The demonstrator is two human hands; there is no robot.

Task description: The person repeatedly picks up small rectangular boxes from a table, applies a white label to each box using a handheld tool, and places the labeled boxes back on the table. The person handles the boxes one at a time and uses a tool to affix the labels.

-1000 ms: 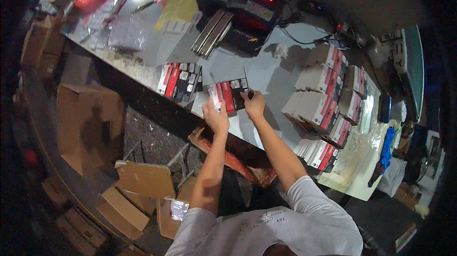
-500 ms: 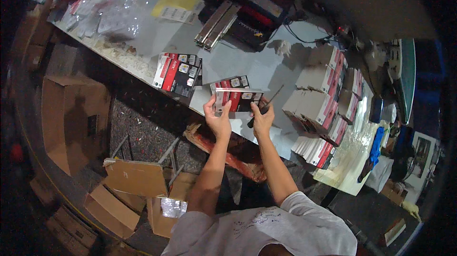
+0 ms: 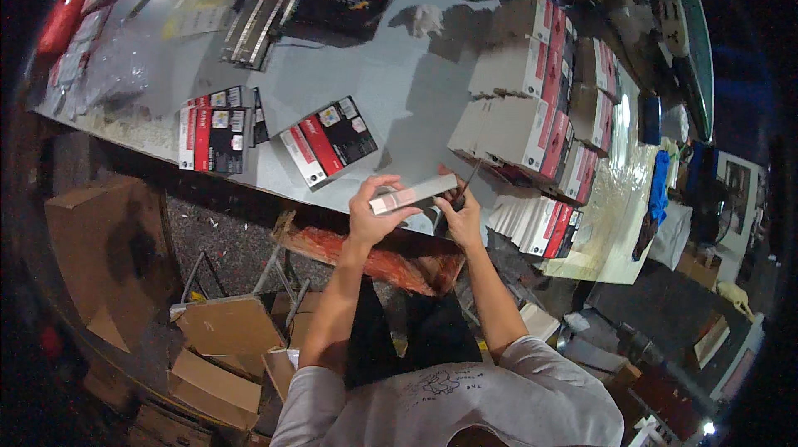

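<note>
Above the table's front edge, my left hand (image 3: 374,212) grips the left end of a flat carton (image 3: 417,193) between thumb and fingers. The carton's narrow pale side faces up. My right hand (image 3: 462,216) is closed round a thin tool with a dark handle and a slim metal shaft (image 3: 475,174), perhaps a screwdriver. Its fingers are at the carton's right end. Just beyond my hands lies another red, white and black carton (image 3: 329,141), flat on the table. Farther left, a small pile of like cartons (image 3: 214,135) overlaps near the edge.
Stacks of the same cartons (image 3: 532,106) rise at the right of the table (image 3: 366,56). A dark machine (image 3: 337,10) and metal rails (image 3: 263,19) stand at the back. Clear plastic bags (image 3: 116,73) lie far left. Open cardboard boxes (image 3: 108,256) sit on the floor.
The held carton has turned from its printed face to its narrow side. It has moved off the carton behind it, which now shows fully. The whole view has shifted.
</note>
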